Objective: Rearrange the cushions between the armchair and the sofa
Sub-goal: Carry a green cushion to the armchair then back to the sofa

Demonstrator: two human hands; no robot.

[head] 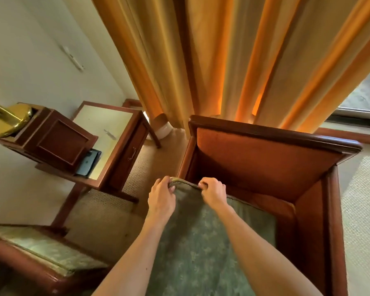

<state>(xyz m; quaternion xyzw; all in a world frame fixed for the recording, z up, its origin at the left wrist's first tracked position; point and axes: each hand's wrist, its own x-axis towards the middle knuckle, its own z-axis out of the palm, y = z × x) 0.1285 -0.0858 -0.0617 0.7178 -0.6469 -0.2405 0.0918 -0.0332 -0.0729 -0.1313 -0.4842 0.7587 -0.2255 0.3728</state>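
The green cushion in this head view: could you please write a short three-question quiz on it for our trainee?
1. True or false: both hands grip the far edge of the green cushion.
2. What lies on the side table, partly tucked under the wooden box?
A) a phone
B) a cup
C) a book
3. Fill in: behind the armchair hangs an orange ______.

Key
1. True: the left hand and the right hand both clamp that edge, fingers curled over it.
2. A: a phone lies flat there.
3. Curtain.
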